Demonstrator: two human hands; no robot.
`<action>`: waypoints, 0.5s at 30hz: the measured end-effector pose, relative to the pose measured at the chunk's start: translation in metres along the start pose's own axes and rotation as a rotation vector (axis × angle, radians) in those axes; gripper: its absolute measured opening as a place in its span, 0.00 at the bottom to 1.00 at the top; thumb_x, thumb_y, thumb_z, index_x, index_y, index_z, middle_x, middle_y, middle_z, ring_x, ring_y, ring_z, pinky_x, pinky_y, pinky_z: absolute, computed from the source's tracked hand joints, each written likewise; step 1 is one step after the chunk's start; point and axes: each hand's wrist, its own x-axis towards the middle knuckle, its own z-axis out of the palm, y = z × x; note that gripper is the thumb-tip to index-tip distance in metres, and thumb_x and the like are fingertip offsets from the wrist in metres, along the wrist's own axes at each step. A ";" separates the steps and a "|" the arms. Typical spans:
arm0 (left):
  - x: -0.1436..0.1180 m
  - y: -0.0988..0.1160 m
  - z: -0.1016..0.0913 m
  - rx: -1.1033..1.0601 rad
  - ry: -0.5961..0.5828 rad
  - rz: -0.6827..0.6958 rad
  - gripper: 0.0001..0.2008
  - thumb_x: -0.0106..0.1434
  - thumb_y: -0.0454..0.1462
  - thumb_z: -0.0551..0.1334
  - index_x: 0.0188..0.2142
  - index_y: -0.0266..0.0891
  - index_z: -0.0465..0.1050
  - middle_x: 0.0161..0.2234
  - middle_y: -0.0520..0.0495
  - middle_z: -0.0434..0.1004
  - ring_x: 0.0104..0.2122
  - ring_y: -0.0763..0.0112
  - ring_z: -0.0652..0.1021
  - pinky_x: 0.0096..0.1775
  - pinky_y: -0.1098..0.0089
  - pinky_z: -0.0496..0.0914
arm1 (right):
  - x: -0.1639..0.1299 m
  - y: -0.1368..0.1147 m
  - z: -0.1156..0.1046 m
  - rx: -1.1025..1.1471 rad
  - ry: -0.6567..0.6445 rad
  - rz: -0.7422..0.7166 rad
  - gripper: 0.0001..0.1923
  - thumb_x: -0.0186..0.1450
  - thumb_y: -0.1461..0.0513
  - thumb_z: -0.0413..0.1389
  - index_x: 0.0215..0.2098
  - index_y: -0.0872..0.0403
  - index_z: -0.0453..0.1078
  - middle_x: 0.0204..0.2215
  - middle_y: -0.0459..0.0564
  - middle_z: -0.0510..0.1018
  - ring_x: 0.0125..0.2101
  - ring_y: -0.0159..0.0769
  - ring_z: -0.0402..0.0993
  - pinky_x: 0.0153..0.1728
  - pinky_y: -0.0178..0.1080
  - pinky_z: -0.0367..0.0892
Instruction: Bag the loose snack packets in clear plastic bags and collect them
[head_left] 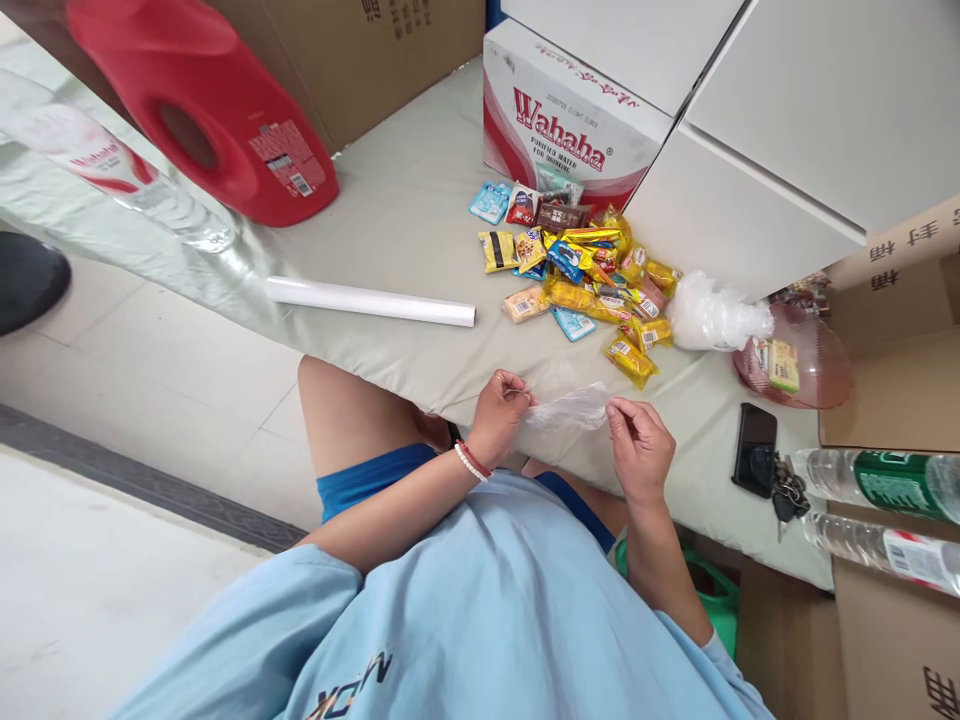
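Observation:
My left hand (499, 412) and my right hand (639, 447) each pinch one end of a thin clear plastic bag (568, 408), stretched between them just above the near edge of the grey-covered table (390, 215). Beyond the bag lies a heap of small snack packets (581, 280) in yellow, blue and brown wrappers. A wad of clear plastic bags (712, 315) rests to the right of the heap.
A white paper roll (371, 301) lies left of centre. A Wahaha carton (562, 115) and white boxes (780, 130) stand behind. A red jug (217, 110), a pink bowl (814, 360), a phone (754, 450), keys (787, 497) and water bottles (877, 480) surround the area.

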 end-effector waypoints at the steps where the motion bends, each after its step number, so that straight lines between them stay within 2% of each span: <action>1: 0.001 0.001 -0.001 -0.035 -0.017 -0.041 0.14 0.49 0.31 0.63 0.35 0.41 0.63 0.35 0.54 0.71 0.31 0.75 0.76 0.36 0.71 0.67 | -0.001 0.001 0.000 -0.013 0.004 -0.006 0.10 0.71 0.54 0.59 0.46 0.46 0.81 0.39 0.50 0.81 0.34 0.39 0.77 0.39 0.44 0.75; 4: 0.002 0.008 -0.003 -0.114 -0.097 -0.171 0.19 0.43 0.28 0.61 0.37 0.40 0.65 0.37 0.53 0.72 0.28 0.78 0.74 0.32 0.73 0.65 | -0.003 0.004 -0.001 -0.038 -0.011 -0.024 0.10 0.71 0.55 0.59 0.45 0.46 0.80 0.39 0.50 0.81 0.35 0.39 0.77 0.40 0.44 0.75; 6: 0.002 0.014 -0.005 -0.186 -0.161 -0.277 0.20 0.44 0.29 0.62 0.39 0.40 0.66 0.36 0.52 0.73 0.24 0.79 0.70 0.29 0.73 0.63 | -0.004 0.004 -0.003 -0.040 -0.036 -0.050 0.09 0.71 0.55 0.59 0.45 0.45 0.80 0.38 0.49 0.81 0.36 0.39 0.77 0.40 0.44 0.75; 8: 0.000 0.021 -0.004 -0.240 -0.253 -0.369 0.18 0.49 0.35 0.65 0.41 0.40 0.67 0.35 0.50 0.75 0.22 0.79 0.67 0.26 0.73 0.60 | -0.005 0.003 -0.004 -0.031 -0.070 -0.075 0.09 0.72 0.56 0.58 0.46 0.45 0.80 0.39 0.50 0.81 0.37 0.40 0.77 0.42 0.44 0.75; 10: -0.003 0.026 -0.002 -0.179 -0.397 -0.404 0.18 0.52 0.42 0.67 0.41 0.39 0.70 0.33 0.50 0.75 0.21 0.79 0.65 0.25 0.73 0.57 | -0.006 0.003 -0.003 -0.013 -0.098 -0.077 0.09 0.72 0.55 0.58 0.46 0.44 0.80 0.39 0.50 0.81 0.39 0.41 0.78 0.44 0.45 0.75; 12: -0.006 0.027 0.001 -0.010 -0.502 -0.334 0.18 0.52 0.45 0.70 0.37 0.38 0.72 0.30 0.51 0.74 0.22 0.79 0.65 0.25 0.73 0.56 | -0.006 0.004 -0.001 0.051 -0.101 -0.027 0.11 0.71 0.54 0.59 0.48 0.45 0.79 0.42 0.51 0.80 0.40 0.40 0.77 0.45 0.45 0.75; 15: -0.009 0.022 0.006 0.178 -0.450 -0.116 0.15 0.53 0.45 0.70 0.32 0.38 0.71 0.28 0.54 0.71 0.27 0.75 0.67 0.30 0.72 0.60 | -0.007 0.007 0.006 0.234 -0.113 0.151 0.24 0.66 0.49 0.64 0.57 0.48 0.72 0.49 0.54 0.78 0.41 0.39 0.76 0.40 0.42 0.76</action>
